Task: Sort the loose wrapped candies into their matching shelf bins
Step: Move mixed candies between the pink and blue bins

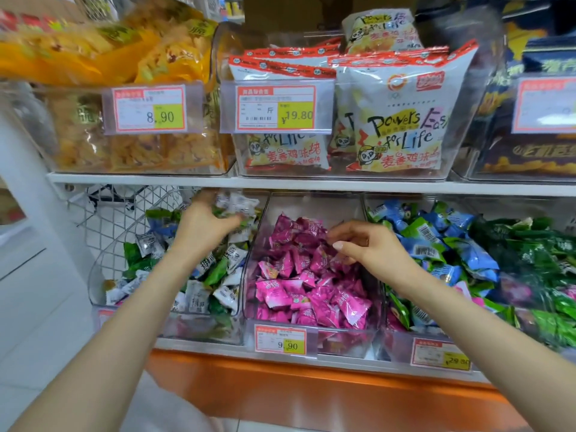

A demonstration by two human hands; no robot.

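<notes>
Three clear bins stand on the lower shelf. The left bin holds mixed white and green wrapped candies. My left hand reaches deep into it and grips a blurred handful of white candies. The middle bin is full of pink candies. My right hand hovers over the pile's back right, thumb and forefinger bent close together just above the wrappers; whether they pinch one is unclear. The right bin holds blue and green candies with a few pink ones.
Dark green candies fill the far right. The upper shelf carries bins of yellow snack bags, white chicken-flavour snack bags and dark bags. Price tags hang on the bin fronts. A wire basket sits behind the left bin.
</notes>
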